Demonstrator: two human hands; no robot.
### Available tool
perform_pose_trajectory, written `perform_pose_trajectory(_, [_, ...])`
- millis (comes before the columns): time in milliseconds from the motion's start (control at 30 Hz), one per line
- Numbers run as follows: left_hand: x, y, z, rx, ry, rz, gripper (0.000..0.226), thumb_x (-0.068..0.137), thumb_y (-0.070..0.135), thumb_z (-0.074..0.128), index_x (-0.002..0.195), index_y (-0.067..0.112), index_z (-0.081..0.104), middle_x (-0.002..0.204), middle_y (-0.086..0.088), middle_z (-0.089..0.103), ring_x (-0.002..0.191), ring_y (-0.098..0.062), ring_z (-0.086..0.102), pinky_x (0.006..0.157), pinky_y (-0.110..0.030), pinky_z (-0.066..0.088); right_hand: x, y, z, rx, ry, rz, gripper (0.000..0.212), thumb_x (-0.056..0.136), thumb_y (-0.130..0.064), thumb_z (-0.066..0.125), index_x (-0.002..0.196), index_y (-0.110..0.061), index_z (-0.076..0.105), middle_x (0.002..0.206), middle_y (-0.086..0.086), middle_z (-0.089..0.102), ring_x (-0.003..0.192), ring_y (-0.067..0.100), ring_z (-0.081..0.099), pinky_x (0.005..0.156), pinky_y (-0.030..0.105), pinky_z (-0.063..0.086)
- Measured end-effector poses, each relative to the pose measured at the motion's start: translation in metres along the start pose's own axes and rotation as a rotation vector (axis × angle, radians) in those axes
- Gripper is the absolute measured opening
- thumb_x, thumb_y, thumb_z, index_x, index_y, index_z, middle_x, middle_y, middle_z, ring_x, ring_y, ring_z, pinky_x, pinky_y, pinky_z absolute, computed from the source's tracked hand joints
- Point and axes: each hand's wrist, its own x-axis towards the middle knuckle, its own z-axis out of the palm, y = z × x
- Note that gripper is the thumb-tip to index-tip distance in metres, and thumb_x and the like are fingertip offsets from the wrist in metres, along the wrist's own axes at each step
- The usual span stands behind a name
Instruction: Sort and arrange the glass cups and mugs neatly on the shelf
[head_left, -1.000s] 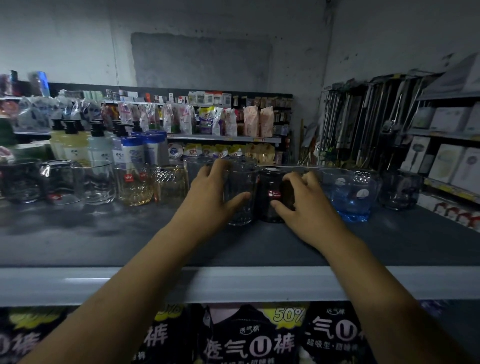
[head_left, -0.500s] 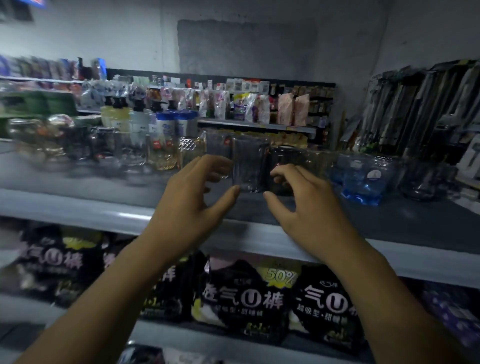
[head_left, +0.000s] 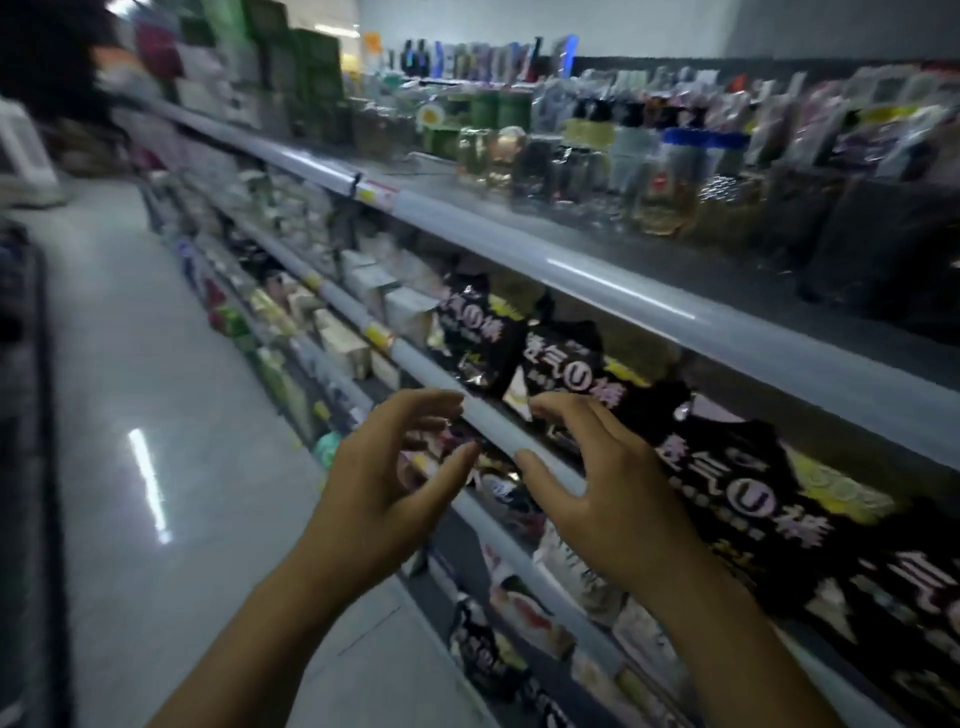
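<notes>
Your glass cups (head_left: 660, 208) stand in a row on the top shelf (head_left: 623, 296), upper right, set back from its rim, likely so none tips off (too blurred to count). Both hands hover lower, well apart from them: left hand (head_left: 384, 488) and right hand (head_left: 613, 499) loosely curled, holding nothing, before at least three black packs (head_left: 737, 467).

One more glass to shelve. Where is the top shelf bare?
A bare strip of top shelf runs between its pale front rail and the row of glasses. Behind that row, bottles crowd it. Blur hides finer gaps.
</notes>
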Motion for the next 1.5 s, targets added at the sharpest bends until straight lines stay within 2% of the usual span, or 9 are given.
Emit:
perform_pose_trajectory(133, [-0.051,-0.052,-0.050,0.051,0.088,-0.148,0.034,0.093,0.032,0.075,0.125,0.028,0.063,0.115,0.019,0.067,0.109,-0.004,0.066,0.088,-0.033,0.056,0.005,-0.023,0.079,0.145,-0.126,0.000,0.037,0.097,-0.049,0.057,0.131,-0.037,0.050,0.129,-0.016,0.055,0.116,0.001,0.053,0.095,0.024,0.049])
perform_pose_trajectory(300, [-0.108,-0.129,-0.117,0.091,0.159,-0.330,0.036,0.091,0.026,0.075,0.125,0.027,0.063,0.119,0.018,0.067,0.111,-0.008,0.067,0.090,-0.031,0.056,0.014,-0.059,0.186,0.232,-0.280,0.006,0.037,0.095,-0.037,0.066,0.130,-0.031,0.054,0.123,-0.016,0.057,0.111,-0.017,0.048,0.092,0.004,0.039])
perform_pose_trajectory(467, [-0.153,-0.207,-0.189,0.120,0.172,-0.497,0.035,0.092,0.028,0.074,0.125,0.028,0.061,0.121,0.018,0.067,0.112,-0.009,0.066,0.092,-0.031,0.055,0.023,-0.103,0.286,0.286,-0.439,0.070,0.037,0.095,-0.042,0.063,0.130,-0.038,0.052,0.127,-0.021,0.055,0.120,-0.001,0.053,0.101,0.031,0.049])
perform_pose_trajectory(633, [-0.153,-0.265,-0.253,0.137,0.185,-0.597,0.037,0.090,0.030,0.072,0.126,0.032,0.060,0.121,0.021,0.066,0.112,-0.007,0.064,0.093,-0.028,0.054,0.053,-0.143,0.356,0.293,-0.450,0.134,0.036,0.093,-0.034,0.069,0.127,-0.036,0.056,0.123,-0.019,0.059,0.115,-0.001,0.055,0.099,0.030,0.050])
perform_pose_trajectory(800, [-0.124,-0.327,-0.307,0.189,0.172,-0.669,0.037,0.092,0.034,0.070,0.127,0.036,0.058,0.123,0.026,0.061,0.116,-0.004,0.060,0.095,-0.020,0.050,0.116,-0.165,0.420,0.291,-0.510,0.136,0.037,0.093,-0.034,0.070,0.127,-0.036,0.055,0.122,-0.027,0.056,0.116,-0.014,0.048,0.094,0.003,0.038])
perform_pose_trajectory(833, [-0.118,-0.341,-0.314,0.191,0.180,-0.686,0.037,0.092,0.033,0.070,0.127,0.037,0.058,0.123,0.026,0.061,0.117,-0.005,0.060,0.096,-0.021,0.049,0.131,-0.166,0.434,0.298,-0.524,0.135,0.038,0.093,-0.034,0.069,0.128,-0.036,0.054,0.123,-0.026,0.055,0.117,-0.013,0.048,0.095,0.003,0.037])
perform_pose_trajectory(967, [-0.087,-0.405,-0.330,0.209,0.223,-0.746,0.038,0.092,0.033,0.071,0.127,0.040,0.057,0.123,0.028,0.060,0.118,-0.004,0.059,0.097,-0.024,0.051,0.201,-0.162,0.501,0.328,-0.563,0.088,0.040,0.094,-0.038,0.067,0.131,-0.038,0.052,0.127,-0.024,0.055,0.121,-0.004,0.052,0.100,0.021,0.044])
perform_pose_trajectory(1300, [0.090,-0.533,-0.389,0.340,0.348,-0.774,0.040,0.093,0.032,0.071,0.127,0.045,0.054,0.123,0.028,0.059,0.118,-0.003,0.059,0.098,-0.024,0.050,0.444,-0.159,0.616,0.422,-0.629,-0.088,0.039,0.095,-0.037,0.066,0.131,-0.033,0.054,0.124,-0.025,0.055,0.119,-0.008,0.051,0.096,0.007,0.039])
perform_pose_trajectory(1500, [0.171,-0.610,-0.418,0.298,0.378,-0.777,0.036,0.093,0.029,0.071,0.125,0.039,0.058,0.120,0.025,0.062,0.116,-0.004,0.061,0.096,-0.022,0.050,0.538,-0.152,0.676,0.412,-0.637,-0.044,0.040,0.094,-0.039,0.066,0.132,-0.037,0.053,0.127,-0.026,0.055,0.120,-0.007,0.052,0.099,0.018,0.045])
